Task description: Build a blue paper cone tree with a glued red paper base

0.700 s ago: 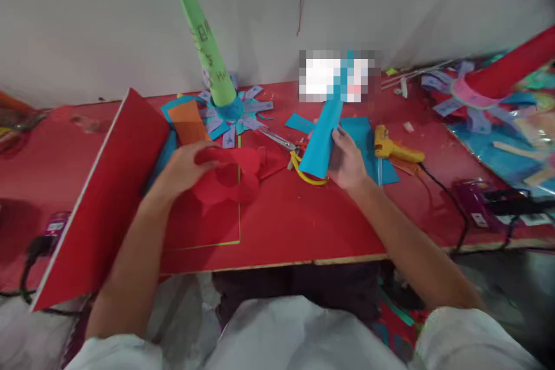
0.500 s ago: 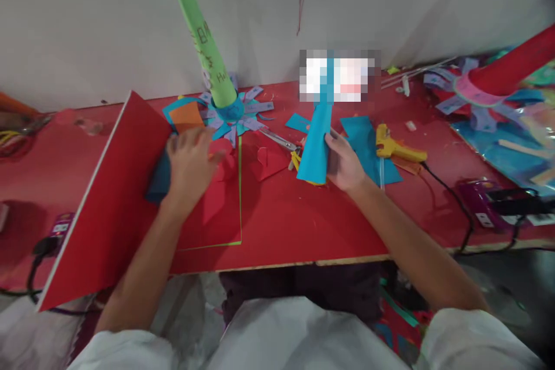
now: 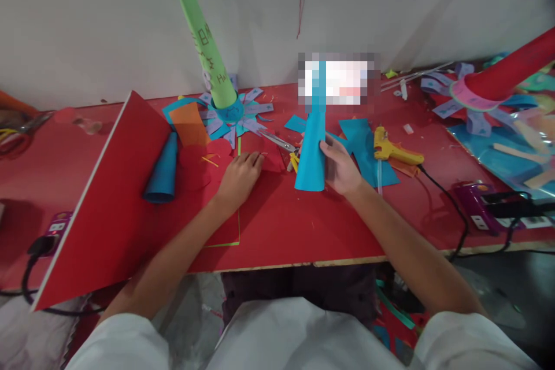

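Observation:
My right hand (image 3: pixel 342 167) is closed around the side of a blue paper cone (image 3: pixel 312 156), held upright with its wide end down. Palm down, my left hand (image 3: pixel 241 176) rests over the red paper pieces (image 3: pixel 273 156), its fingers slightly bent and their tips partly hidden. Scissors (image 3: pixel 280 141) with yellow handles lie between my hands, partly covered by the cone. A second blue paper cone (image 3: pixel 163 173) stands left of my left hand, close to a tilted red board (image 3: pixel 104 202). An orange paper piece (image 3: pixel 189 123) lies behind it.
A tall green paper tube (image 3: pixel 203 46) stands on a blue, petal-like base at the back. Right of my right hand are blue paper (image 3: pixel 368 150) and a yellow glue gun (image 3: pixel 396 150) with a cord. A purple power strip (image 3: pixel 479 208) and a red paper tube (image 3: pixel 515 75) are farther right.
My left hand has moved right and down, from beside the orange paper onto the red paper pieces, uncovering the second blue cone. The held cone has lowered slightly.

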### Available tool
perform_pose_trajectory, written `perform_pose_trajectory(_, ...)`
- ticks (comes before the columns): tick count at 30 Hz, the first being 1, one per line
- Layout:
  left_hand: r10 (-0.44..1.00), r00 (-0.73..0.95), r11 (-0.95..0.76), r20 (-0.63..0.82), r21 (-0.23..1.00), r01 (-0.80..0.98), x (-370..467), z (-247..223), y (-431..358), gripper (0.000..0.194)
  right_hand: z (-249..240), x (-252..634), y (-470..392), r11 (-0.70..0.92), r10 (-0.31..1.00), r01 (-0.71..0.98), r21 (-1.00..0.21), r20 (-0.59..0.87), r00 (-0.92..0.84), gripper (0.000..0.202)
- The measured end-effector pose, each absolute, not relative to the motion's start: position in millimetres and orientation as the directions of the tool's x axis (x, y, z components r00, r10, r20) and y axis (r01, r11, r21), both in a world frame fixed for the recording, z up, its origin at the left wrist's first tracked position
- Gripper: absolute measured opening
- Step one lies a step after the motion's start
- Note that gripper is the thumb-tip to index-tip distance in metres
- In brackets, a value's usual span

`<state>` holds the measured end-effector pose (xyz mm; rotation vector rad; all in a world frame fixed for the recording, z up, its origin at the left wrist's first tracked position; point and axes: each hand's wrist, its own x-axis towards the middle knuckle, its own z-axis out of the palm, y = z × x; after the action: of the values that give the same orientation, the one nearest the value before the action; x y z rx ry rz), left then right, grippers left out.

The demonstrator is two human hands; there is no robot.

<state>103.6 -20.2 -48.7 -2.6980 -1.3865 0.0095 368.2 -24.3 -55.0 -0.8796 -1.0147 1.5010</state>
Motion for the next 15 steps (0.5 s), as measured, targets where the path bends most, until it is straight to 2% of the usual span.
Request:
perform_pose_trajectory(3,0.877,0.460,-0.470,0.138,0.044,0.882,76.3,-36.7,-9.8,0.044,-54.2,366.8,-25.5,-0.066,0.987,-0.358,-0.932,-0.008,-0.162,0.053)
perform_pose_trajectory(5,0.925,0.269,-0.310,0.269,0.119,0.943,51.8,-22.8,1.6,0.036,-53.9,365.5,-26.1,-0.062,0.986,-0.354,-0.933,-0.002,-0.167,0.052)
perform_pose_trajectory(7,0.913,0.035,-0.126,0.406,0.201,0.972,27.4,-6.0,14.8,0.029,-53.8,364.0,-26.7,-0.065,0.985,-0.362,-0.930,-0.002,-0.172,0.050)
perform_pose_trajectory(9,0.875,-0.123,-0.024,0.468,0.295,0.955,9.6,8.7,25.6,0.032,-53.9,363.1,-27.5,-0.075,0.984,-0.373,-0.925,-0.007,-0.181,0.051)
perform_pose_trajectory(11,0.867,-0.114,-0.051,0.484,0.315,0.948,3.6,15.8,30.8,0.047,-54.1,362.9,-28.2,-0.088,0.981,-0.359,-0.929,-0.019,-0.193,0.053)
perform_pose_trajectory(13,0.872,0.013,-0.173,0.490,0.284,0.943,12.3,11.8,29.2,0.069,-54.2,363.2,-28.7,-0.095,0.979,-0.307,-0.947,-0.033,-0.200,0.057)
perform_pose_trajectory(15,0.876,0.175,-0.346,0.450,0.332,0.878,35.3,-2.3,21.5,0.073,-54.1,363.2,-29.0,-0.066,0.983,-0.230,-0.971,-0.023,-0.184,0.061)
